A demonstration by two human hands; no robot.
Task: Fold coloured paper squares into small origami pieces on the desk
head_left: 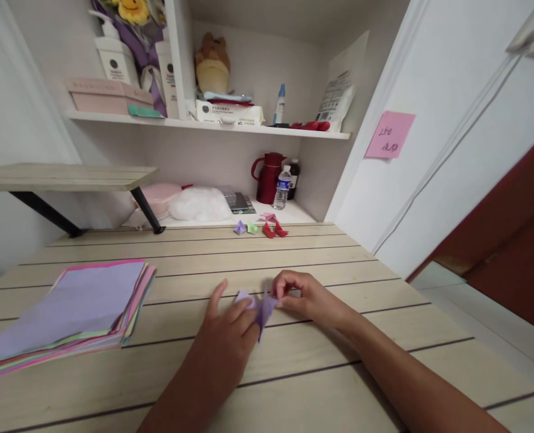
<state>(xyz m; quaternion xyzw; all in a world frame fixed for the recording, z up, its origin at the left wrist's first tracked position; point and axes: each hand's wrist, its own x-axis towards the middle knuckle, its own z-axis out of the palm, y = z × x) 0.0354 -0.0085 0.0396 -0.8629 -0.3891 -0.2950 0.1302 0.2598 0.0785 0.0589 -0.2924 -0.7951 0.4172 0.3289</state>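
A partly folded sheet of purple origami paper (266, 311) stands between my two hands over the middle of the table. My left hand (231, 334) presses on its left side, index finger stretched away and the other fingers on the paper. From the right, my right hand (300, 294) pinches the paper's edge between thumb and fingertips. One flap of the sheet rises upright while another lies to the left, partly hidden behind my left fingers.
At left lies a stack of coloured paper (82, 300), purple on top. Small folded pieces, including purple (240, 227), green (252, 228) and red (268, 230), sit along the table's back edge. A raised wooden shelf (68, 176) stands back left; a water bottle (282, 187) and red jug (267, 180) stand behind.
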